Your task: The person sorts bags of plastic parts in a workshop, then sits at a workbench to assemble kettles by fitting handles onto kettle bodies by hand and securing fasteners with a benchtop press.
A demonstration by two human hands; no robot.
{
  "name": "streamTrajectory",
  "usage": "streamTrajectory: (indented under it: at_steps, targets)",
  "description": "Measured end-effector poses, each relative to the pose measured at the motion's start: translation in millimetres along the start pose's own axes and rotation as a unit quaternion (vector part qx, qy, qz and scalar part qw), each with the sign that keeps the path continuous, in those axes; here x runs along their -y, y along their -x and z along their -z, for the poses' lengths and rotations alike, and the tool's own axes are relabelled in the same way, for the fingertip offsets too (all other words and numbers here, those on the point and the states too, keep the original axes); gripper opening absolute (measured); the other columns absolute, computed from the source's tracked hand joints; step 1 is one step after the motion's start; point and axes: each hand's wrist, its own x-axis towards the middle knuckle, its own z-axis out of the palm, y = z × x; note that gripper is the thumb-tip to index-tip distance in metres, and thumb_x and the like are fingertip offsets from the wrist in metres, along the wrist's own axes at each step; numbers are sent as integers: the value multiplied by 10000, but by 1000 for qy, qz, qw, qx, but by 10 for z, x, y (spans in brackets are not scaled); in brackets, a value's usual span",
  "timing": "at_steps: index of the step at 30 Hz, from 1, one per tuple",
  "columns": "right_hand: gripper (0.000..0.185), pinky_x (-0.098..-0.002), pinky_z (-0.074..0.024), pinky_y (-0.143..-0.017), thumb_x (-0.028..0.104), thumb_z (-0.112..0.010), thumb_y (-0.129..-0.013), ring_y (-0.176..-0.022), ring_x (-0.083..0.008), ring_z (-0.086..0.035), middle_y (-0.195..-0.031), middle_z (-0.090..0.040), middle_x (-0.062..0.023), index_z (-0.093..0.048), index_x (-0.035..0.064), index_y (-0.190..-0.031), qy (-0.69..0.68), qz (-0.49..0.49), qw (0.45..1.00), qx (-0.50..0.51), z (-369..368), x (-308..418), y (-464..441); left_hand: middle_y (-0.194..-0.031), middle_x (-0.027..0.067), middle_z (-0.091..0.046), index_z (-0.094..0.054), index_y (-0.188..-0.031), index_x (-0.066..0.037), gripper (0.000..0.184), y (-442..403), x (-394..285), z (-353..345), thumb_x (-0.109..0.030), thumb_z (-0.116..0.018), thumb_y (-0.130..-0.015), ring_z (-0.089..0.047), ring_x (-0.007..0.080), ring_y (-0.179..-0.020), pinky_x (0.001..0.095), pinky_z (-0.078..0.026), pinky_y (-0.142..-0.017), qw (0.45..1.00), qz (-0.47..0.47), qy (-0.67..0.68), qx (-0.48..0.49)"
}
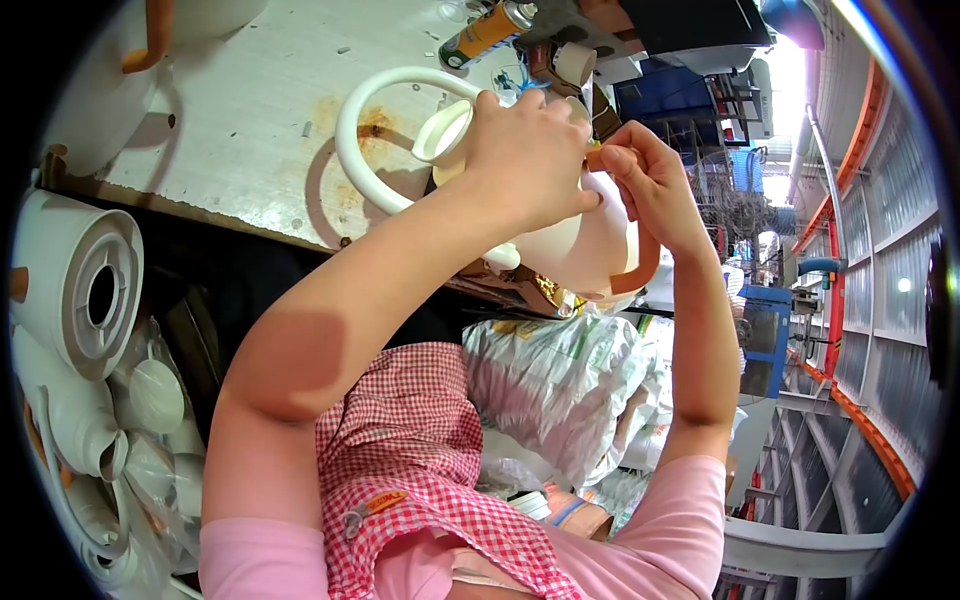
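The white container (570, 245) lies tilted at the edge of the counter (260, 100), and my left grip (530, 155) is laid over it, the thumb apart; the fingertips curl past sight, so I cannot tell how firmly they close. On the container's side, my right grip (655, 190) pinches an end of the orange handle (648, 262) between thumb and finger. I judge the handle work partly done: the strip already bows along the container, but the pinched end looks unsettled, and I cannot see whether either end is fastened. Beside the container curves a thick white tube (347, 140); whether it is joined on is hidden. Beyond the container is a spray can (487, 35); nearer me than the container are silvery sacks (560, 390).
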Motion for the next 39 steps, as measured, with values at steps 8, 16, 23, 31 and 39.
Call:
streamTrajectory:
  at_steps: [8, 16, 23, 31, 39]
  targets:
    - [257, -418, -493, -664, 282, -660, -918, -736, -365, -645, -809, -689, -134, -557, 46, -904, 343, 102, 933, -35, -60, 336, 16, -1220, 36, -624, -656, -1199, -116, 584, -22, -5, 67, -513, -729, -777, -514, 207, -1244, 480, -382, -1012, 997, 3, 33, 65]
    - [314, -442, -478, -645, 350, -616, -952, -742, -357, -639, -782, -691, -106, -529, 50, -924, 347, 137, 928, -4, 6, 203, -17, -1248, 36, -632, -658, -1205, -103, 607, -45, -10, 46, -484, -766, -745, -525, 207, -1241, 463, -371, -1013, 999, -1, 32, 40]
    - [330, -444, -468, -648, 360, -612, -953, -735, -367, -626, -781, -685, -116, -540, 42, -899, 325, 132, 937, 10, 11, 214, -55, -1228, 29, -642, -662, -1187, -99, 617, -46, 21, 10, -490, -779, -725, -533, 198, -1232, 445, -371, -1002, 999, -24, 34, 12]
    - [312, -441, -477, -656, 348, -612, -938, -750, -352, -638, -786, -689, -125, -547, 44, -916, 297, 142, 944, 9, 17, 174, -49, -1206, 34, -650, -672, -1172, -105, 588, -28, 17, -46, -476, -779, -729, -550, 209, -1211, 437, -412, -985, 999, -36, 18, -20]
    - [406, -397, -518, -804, 295, -700, -886, -882, -295, -652, -954, -666, -136, -585, 46, -1187, 96, 288, 911, -279, 3, -134, 168, -1190, 57, -656, -684, -1127, -119, 502, -82, -55, 20, -421, -784, -739, -568, 240, -1190, 456, -409, -995, 997, -72, 7, -21]
